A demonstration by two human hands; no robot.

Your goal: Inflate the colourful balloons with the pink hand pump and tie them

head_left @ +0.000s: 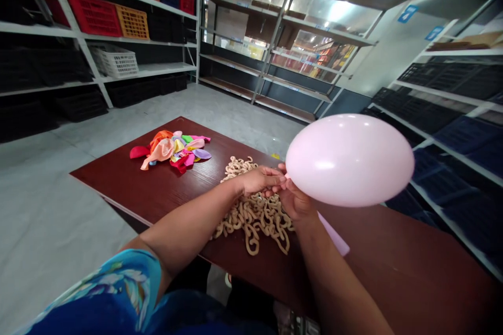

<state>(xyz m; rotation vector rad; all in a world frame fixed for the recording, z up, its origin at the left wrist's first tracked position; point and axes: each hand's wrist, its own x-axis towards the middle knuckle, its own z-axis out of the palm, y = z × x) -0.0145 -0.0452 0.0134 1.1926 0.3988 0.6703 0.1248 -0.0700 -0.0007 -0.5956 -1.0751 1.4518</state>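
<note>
A large inflated pink balloon [349, 159] extends to the right from my two hands. My left hand [259, 180] and my right hand [294, 198] meet at its neck, fingers pinched together there; the neck itself is mostly covered by the fingers. Beneath them, a heap of beige, curled, ring-like pieces [255, 220] is spread on the dark red-brown table [396, 261]. Partly behind my right forearm lies a light purple tube-shaped object [334, 235]. Toward the table's far left sits a pile of uninflated balloons [176, 149] in several colours.
Metal shelving [271, 52] stands along the far wall. On the left rack are red crates [94, 15], an orange crate [132, 22] and a white basket [116, 60]. Dark bins [444, 89] fill the right-hand shelves. Grey floor [165, 102] surrounds the table.
</note>
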